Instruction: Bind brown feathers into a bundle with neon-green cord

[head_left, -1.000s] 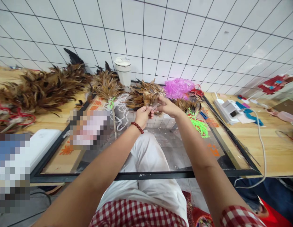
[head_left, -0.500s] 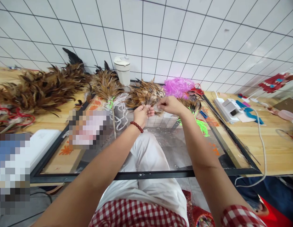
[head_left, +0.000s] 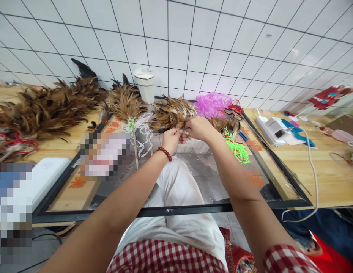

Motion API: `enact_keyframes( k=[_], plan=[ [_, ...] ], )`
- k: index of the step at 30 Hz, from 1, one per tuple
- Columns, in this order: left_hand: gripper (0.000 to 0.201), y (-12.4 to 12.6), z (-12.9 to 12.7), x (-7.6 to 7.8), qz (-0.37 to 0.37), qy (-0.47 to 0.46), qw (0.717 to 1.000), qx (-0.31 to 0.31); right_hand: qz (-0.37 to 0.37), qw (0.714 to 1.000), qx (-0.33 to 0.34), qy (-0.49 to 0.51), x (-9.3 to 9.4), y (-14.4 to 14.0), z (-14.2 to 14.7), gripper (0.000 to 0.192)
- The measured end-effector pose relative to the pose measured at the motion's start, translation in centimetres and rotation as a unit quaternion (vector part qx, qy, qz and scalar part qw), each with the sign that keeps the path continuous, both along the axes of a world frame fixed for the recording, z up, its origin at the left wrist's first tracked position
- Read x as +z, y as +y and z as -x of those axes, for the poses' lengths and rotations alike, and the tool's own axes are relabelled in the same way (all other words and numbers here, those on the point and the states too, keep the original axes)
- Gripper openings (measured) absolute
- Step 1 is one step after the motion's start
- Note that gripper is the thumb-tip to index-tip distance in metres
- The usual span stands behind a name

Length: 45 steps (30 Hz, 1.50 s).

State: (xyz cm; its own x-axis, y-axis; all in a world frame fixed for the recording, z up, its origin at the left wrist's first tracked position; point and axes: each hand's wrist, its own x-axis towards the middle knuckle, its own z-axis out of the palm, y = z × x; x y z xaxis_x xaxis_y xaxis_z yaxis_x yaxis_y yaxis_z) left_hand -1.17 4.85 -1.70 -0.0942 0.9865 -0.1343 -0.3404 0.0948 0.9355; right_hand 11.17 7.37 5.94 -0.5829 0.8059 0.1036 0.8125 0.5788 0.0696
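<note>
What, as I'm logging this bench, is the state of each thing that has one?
Left hand: fingers pinched, contents unclear
Right hand: curled, fingertips hidden
Feathers beyond the hands: bunched
Feather bundle left of the cup: bound in green
Cup: upright, lid on
Purple plastic: crumpled
Green string: tangled
White string: loosely looped

Feather pile (head_left: 171,110) — brown and tan, dark bits mixed in, paler at right; bushy, tips pointing several ways. Lies toward far side of black-framed clear panel (head_left: 193,209), right at left hand (head_left: 171,139) and right hand (head_left: 199,128) — near edge partly hidden.
</note>
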Motion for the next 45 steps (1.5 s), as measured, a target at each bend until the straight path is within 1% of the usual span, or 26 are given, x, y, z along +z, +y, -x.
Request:
enact_keyframes(
  k=[4, 6, 8, 11, 14, 18, 20, 22, 23, 24, 25, 26, 27, 28, 29, 30, 32, 33, 35, 37, 38, 40, 43, 45],
  plan=[
    [0.02, -0.2, -0.1, 0.1, 0.003, 0.043, 0.999, -0.025, 0.01, 1.0, 0.012, -0.008, 0.1, -0.1, 0.3, 0.028],
    [0.02, -0.2, -0.2, 0.1, -0.003, 0.052, 0.998, -0.029, 0.003, 1.0, 0.005, 0.004, 0.2, 0.1, -0.1, 0.028],
    [0.018, -0.2, -0.1, 0.0, -0.01, 0.042, 0.999, -0.017, -0.021, 0.999, -0.03, 0.028, 0.3, 0.4, -1.0, 0.029],
    [0.016, -0.1, -0.1, 0.0, -0.017, 0.01, 1.0, 0.006, -0.055, 0.991, -0.111, 0.05, 0.1, 1.2, -2.8, 0.031],
    [0.014, 0.0, 0.1, 0.0, -0.018, -0.019, 0.999, 0.024, -0.048, 0.988, -0.134, 0.055, -0.4, 1.9, -4.0, 0.03],
    [0.014, 0.1, 0.4, 0.1, -0.018, -0.055, 0.998, 0.035, -0.025, 0.986, -0.16, 0.049, -1.3, 2.2, -4.2, 0.026],
    [0.015, 0.1, 0.6, 0.2, -0.017, -0.073, 0.997, 0.027, 0.004, 0.988, -0.145, 0.061, -1.8, 2.4, -3.9, 0.023],
    [0.016, 0.2, 0.8, 0.2, -0.017, -0.089, 0.996, 0.024, 0.034, 0.986, -0.105, 0.122, -2.3, 2.7, -3.4, 0.021],
    [0.017, 0.2, 0.9, 0.2, -0.016, -0.095, 0.995, 0.021, 0.055, 0.979, -0.086, 0.177, -2.5, 2.8, -3.1, 0.019],
    [0.016, 0.2, 0.9, 0.2, -0.016, -0.1, 0.995, 0.017, 0.082, 0.963, -0.071, 0.247, -2.7, 2.9, -2.7, 0.017],
    [0.016, 0.2, 1.0, 0.3, -0.017, -0.102, 0.995, 0.012, 0.119, 0.936, -0.062, 0.325, -2.9, 3.0, -2.2, 0.016],
    [0.015, 0.2, 1.0, 0.3, -0.018, -0.102, 0.995, 0.006, 0.163, 0.899, -0.054, 0.402, -3.1, 3.0, -1.7, 0.016],
    [0.015, 0.1, 1.0, 0.3, -0.02, -0.1, 0.995, 0.0, 0.209, 0.856, -0.048, 0.47, -3.2, 2.9, -1.1, 0.017],
    [0.014, 0.1, 1.0, 0.3, -0.023, -0.096, 0.995, -0.006, 0.25, 0.815, -0.039, 0.522, -3.3, 2.8, -0.5, 0.018],
    [0.014, 0.0, 0.9, 0.4, -0.027, -0.09, 0.995, -0.01, 0.279, 0.779, -0.033, 0.56, -3.3, 2.7, 0.0, 0.021],
    [0.014, -0.1, 0.9, 0.4, -0.031, -0.083, 0.996, -0.014, 0.294, 0.75, -0.034, 0.592, -3.3, 2.5, 0.5, 0.024],
    [0.013, -0.2, 0.7, 0.4, -0.037, -0.069, 0.997, -0.021, 0.292, 0.71, -0.052, 0.639, -3.2, 2.3, 1.0, 0.032],
    [0.013, -0.2, 0.7, 0.4, -0.039, -0.064, 0.997, -0.023, 0.278, 0.698, -0.065, 0.657, -3.1, 2.3, 1.1, 0.036],
    [0.013, -0.1, 0.6, 0.3, -0.039, -0.063, 0.997, -0.018, 0.234, 0.686, -0.09, 0.683, -2.9, 2.5, 0.9, 0.038],
    [0.013, 0.0, 0.6, 0.2, -0.032, -0.071, 0.997, -0.004, 0.198, 0.673, -0.106, 0.704, -2.5, 2.7, 0.3, 0.037],
    [0.013, 0.0, 0.6, 0.2, -0.028, -0.077, 0.997, 0.003, 0.192, 0.666, -0.11, 0.712, -2.2, 2.7, 0.0, 0.035],
    [0.012, 0.0, 0.7, 0.2, -0.022, -0.089, 0.996, 0.011, 0.219, 0.663, -0.113, 0.707, -1.7, 2.8, -0.7, 0.032],
    [0.011, -0.1, 0.7, 0.4, -0.016, -0.101, 0.995, 0.019, 0.294, 0.687, -0.11, 0.655, -1.3, 2.5, -1.3, 0.029],
    [0.01, -0.2, 0.7, 0.5, -0.014, -0.101, 0.995, 0.022, 0.323, 0.697, -0.11, 0.63, -1.3, 2.2, -1.1, 0.026]
  ],
)
